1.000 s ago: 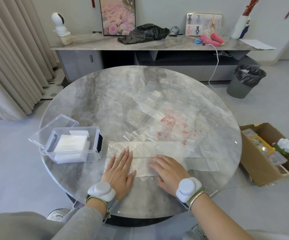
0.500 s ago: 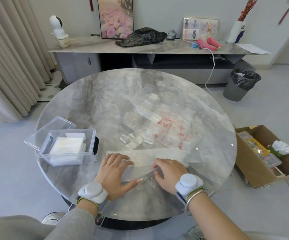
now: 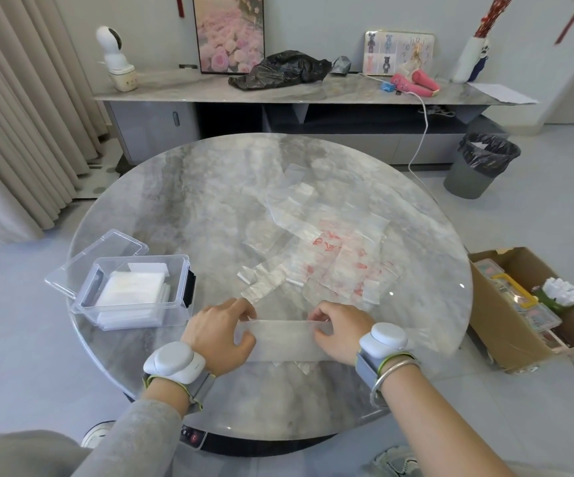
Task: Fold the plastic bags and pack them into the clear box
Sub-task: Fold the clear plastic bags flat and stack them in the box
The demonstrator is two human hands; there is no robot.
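A translucent plastic bag (image 3: 284,340), folded into a long strip, hangs just above the near edge of the round marble table (image 3: 192,208). My left hand (image 3: 220,333) pinches its left end and my right hand (image 3: 339,330) pinches its right end. Several loose clear bags (image 3: 316,256), some with red print, lie spread across the table's middle. At the left edge stands the clear box (image 3: 134,318), open, with a stack of folded white bags (image 3: 131,292) inside.
The box's clear lid (image 3: 96,259) lies behind it at the table's left rim. An open cardboard box (image 3: 505,339) with items sits on the floor to the right. A grey bin (image 3: 481,165) stands at the back right, a long sideboard (image 3: 313,92) behind the table.
Both hands were flat on the bag pressing it to the table. They have since curled round its near edge, folded it over, and now hold the narrower strip by its ends.
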